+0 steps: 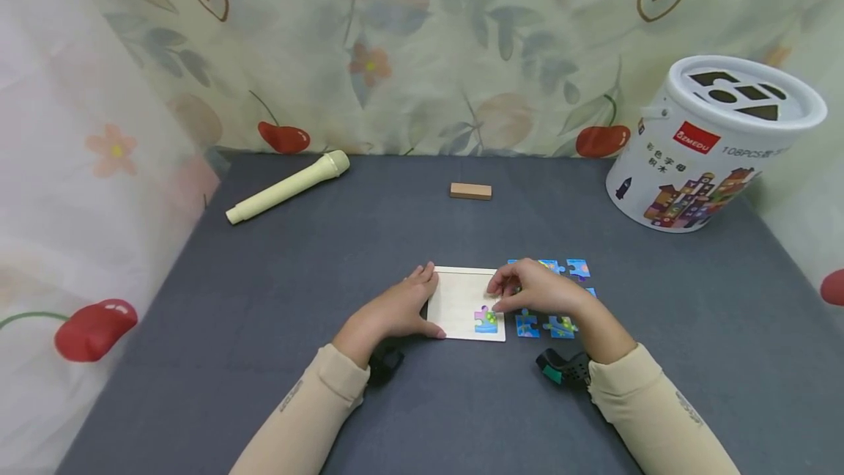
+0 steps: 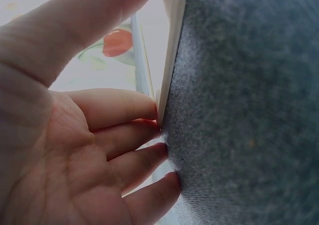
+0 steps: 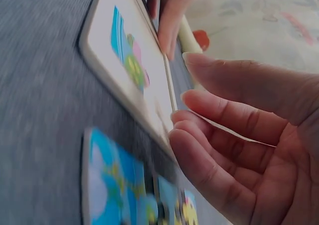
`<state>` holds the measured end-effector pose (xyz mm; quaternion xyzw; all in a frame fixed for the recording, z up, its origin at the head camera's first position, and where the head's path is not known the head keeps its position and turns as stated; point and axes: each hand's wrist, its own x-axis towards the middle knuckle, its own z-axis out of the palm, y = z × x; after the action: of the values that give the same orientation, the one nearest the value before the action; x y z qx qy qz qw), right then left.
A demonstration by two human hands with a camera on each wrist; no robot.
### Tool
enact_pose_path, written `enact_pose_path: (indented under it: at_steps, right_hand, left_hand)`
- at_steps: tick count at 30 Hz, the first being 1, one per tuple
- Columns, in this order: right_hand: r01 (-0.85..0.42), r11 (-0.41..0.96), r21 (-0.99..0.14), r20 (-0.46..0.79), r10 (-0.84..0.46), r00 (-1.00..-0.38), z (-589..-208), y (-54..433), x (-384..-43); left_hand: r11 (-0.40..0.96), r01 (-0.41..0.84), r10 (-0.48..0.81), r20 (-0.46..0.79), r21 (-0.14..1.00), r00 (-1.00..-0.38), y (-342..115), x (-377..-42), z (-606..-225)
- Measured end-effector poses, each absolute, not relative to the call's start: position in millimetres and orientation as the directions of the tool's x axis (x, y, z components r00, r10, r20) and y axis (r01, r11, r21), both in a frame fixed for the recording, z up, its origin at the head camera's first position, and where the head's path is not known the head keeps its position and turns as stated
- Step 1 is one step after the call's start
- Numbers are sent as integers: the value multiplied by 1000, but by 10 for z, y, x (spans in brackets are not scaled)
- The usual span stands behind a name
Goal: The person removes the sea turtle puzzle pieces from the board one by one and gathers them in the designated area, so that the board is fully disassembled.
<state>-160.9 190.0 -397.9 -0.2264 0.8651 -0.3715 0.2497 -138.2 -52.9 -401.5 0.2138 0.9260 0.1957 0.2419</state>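
Observation:
My left hand (image 1: 402,308) lies along the left side of a pale wooden puzzle board (image 1: 455,303), thumb at its near edge. In the left wrist view, its fingertips meet the board's edge and the dark table. Pink, green and blue jigsaw pieces (image 1: 486,324) sit in the board's near right corner. Over the board's right edge hovers my right hand (image 1: 543,288), fingers loosely bent. The right wrist view shows a gap between its thumb (image 3: 209,68) and fingers, with nothing held. Blue loose jigsaw pieces (image 1: 527,326) lie right of the board, some hidden beneath that hand.
A cream microphone (image 1: 290,188) lies at the back left. A small wooden block (image 1: 471,191) is beyond the board. At the back right stands a white bucket (image 1: 699,152) with shaped holes in its lid. Patterned cloth (image 1: 422,50) borders the table behind.

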Motion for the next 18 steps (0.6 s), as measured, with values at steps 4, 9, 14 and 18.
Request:
enact_pose_path:
  at_steps: [4,9,14,18]
  right_hand:
    - [-230,626,-745,-272,-600,-753,-3988,1801,-1618]
    - [-251,640,-726,-283,-611,-739,-3998,1723,-1608]
    - [-269,668,-694,-288,-599,-747,-3998,1702,-1589]
    - [-283,670,-686,-272,-598,-754,-3999,1698,-1571]
  left_hand:
    - [828,305,497,-364,471,-787,-522,-1389,-4022]
    - [828,300,494,-365,473,-789,-526,-1390,-4024]
    - [828,309,498,-361,467,-788,-529,-1387,-4015]
    - [829,312,499,-360,465,-788,-528,-1383,-4016]
